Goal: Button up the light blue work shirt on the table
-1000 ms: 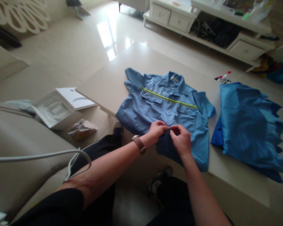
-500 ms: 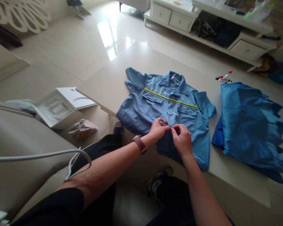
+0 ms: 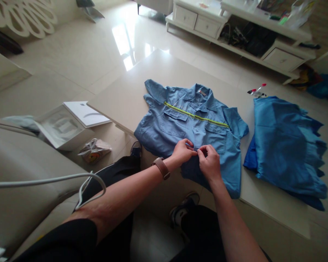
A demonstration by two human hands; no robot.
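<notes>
Head view, left hand (image 3: 182, 151), right hand (image 3: 210, 163), grips closed, pinching creased cotton work shirt (image 3: 177, 125)

On the right of the tabletop (image 3: 164, 72) lies a pile of folded blue clothing (image 3: 285, 153), with a small red-tipped item (image 3: 257, 91) just above it. At lower left are a beige sofa (image 3: 22, 174) and a white cable (image 3: 43, 179). An open white box (image 3: 62, 127) and a crumpled plastic bag (image 3: 94, 150) sit on the tile floor (image 3: 71, 62). A white drawer cabinet (image 3: 207, 26) stands at upper right.
</notes>
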